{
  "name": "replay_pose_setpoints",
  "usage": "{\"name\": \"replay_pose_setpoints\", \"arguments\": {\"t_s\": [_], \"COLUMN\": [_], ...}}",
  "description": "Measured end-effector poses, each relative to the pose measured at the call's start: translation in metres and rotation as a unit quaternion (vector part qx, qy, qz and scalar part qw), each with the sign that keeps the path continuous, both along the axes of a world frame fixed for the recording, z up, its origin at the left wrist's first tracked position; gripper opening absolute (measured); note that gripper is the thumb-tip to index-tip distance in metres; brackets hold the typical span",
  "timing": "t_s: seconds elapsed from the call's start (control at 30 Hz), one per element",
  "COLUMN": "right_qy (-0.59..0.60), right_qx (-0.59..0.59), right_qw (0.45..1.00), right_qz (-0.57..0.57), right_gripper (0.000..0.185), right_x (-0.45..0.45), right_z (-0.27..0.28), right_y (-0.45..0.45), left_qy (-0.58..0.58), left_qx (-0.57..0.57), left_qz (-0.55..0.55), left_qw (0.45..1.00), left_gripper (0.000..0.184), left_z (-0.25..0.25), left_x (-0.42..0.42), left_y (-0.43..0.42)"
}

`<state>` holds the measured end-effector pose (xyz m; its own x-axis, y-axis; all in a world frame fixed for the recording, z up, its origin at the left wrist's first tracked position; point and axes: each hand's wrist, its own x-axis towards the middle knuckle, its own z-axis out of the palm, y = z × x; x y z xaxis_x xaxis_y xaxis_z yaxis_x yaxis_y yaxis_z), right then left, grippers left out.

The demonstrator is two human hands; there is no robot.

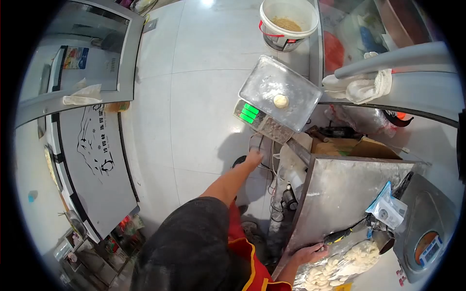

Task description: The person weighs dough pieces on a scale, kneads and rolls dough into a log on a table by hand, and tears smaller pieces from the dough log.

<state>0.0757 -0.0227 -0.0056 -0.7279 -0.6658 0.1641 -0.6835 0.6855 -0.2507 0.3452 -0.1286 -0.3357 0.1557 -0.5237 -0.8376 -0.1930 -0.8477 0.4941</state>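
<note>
My left hand (254, 157) is closed, reaching forward just below the scale (272, 129) with green lit digits; a thin dark line runs up from its fingers, and I cannot make out what it grips. On the scale lies a floury metal tray (264, 80) with one round dough ball (281, 101). At lower right, my right hand (312, 253) has its fingers curled at the edge of the metal worktop (349, 189). It is beside a pile of pale dough pieces (340, 264) and a yellow-and-black handled tool (338, 236). Whatever is between those fingers is too small to name.
A white bucket (265, 14) with brownish contents stands on the tiled floor. Glass-doored cabinets flank me, with cloths (369, 87) on the right handle. Cables and a cardboard box (359, 145) lie near the worktop. A small packet (388, 206) and grey scale (427, 213) sit at right.
</note>
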Motion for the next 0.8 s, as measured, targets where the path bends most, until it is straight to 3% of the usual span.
{"name": "replay_pose_setpoints", "arguments": {"t_s": [0.07, 0.17, 0.37, 0.47, 0.63, 0.77, 0.8], "right_qy": [0.003, -0.022, -0.023, -0.054, -0.064, -0.056, -0.022], "right_qx": [0.002, 0.007, -0.039, -0.054, -0.06, -0.086, -0.07], "right_qw": [1.0, 1.0, 0.999, 0.997, 0.996, 0.994, 0.996], "right_qz": [0.013, -0.009, 0.029, 0.017, 0.009, 0.038, 0.046], "right_gripper": [0.034, 0.036, 0.034, 0.033, 0.03, 0.029, 0.029], "right_x": [-0.001, 0.009, 0.009, 0.008, 0.009, 0.0, -0.002], "right_z": [0.0, 0.01, 0.007, 0.006, 0.006, 0.0, 0.001], "right_y": [0.001, -0.009, -0.006, -0.004, -0.007, 0.001, 0.003], "left_qy": [-0.097, -0.124, -0.079, -0.077, -0.072, -0.073, -0.035], "left_qx": [-0.056, 0.077, -0.01, -0.045, -0.076, -0.129, -0.109], "left_qz": [-0.159, -0.109, -0.11, -0.037, -0.093, -0.134, -0.12], "left_qw": [0.981, 0.983, 0.991, 0.995, 0.99, 0.98, 0.986], "left_gripper": [0.03, 0.036, 0.038, 0.04, 0.037, 0.033, 0.032], "left_z": [-0.048, -0.053, -0.007, 0.03, 0.036, 0.034, 0.054], "left_x": [0.003, 0.001, 0.021, 0.024, 0.03, 0.017, 0.014], "left_y": [0.052, 0.088, 0.062, 0.025, -0.023, -0.01, -0.008]}}
